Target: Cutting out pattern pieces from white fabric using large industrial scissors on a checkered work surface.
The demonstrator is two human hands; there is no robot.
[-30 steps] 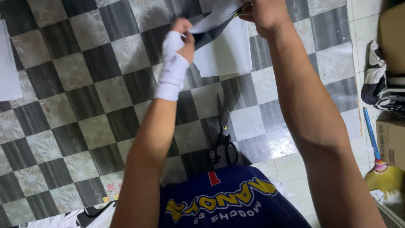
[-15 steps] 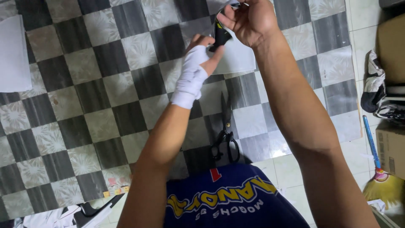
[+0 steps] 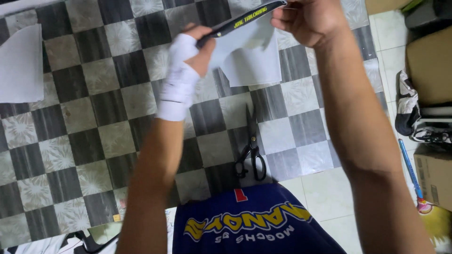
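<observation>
Both hands pinch a black strip (image 3: 240, 19) tight, left hand (image 3: 188, 56) low, right hand (image 3: 308, 21) high; its length slants up-right above a checkered mat (image 3: 84, 141); scissors (image 3: 251, 148) lie below.

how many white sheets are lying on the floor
2: one white sheet at the far left edge of the checkered floor, and one white sheet lying under the raised hands, past the black scissors. More may lie outside the view.

Black strap (image 3: 240, 21) with yellow lettering, white bandage (image 3: 176, 82), black scissors (image 3: 249, 150), black-and-grey checkered floor (image 3: 84, 122).
</observation>
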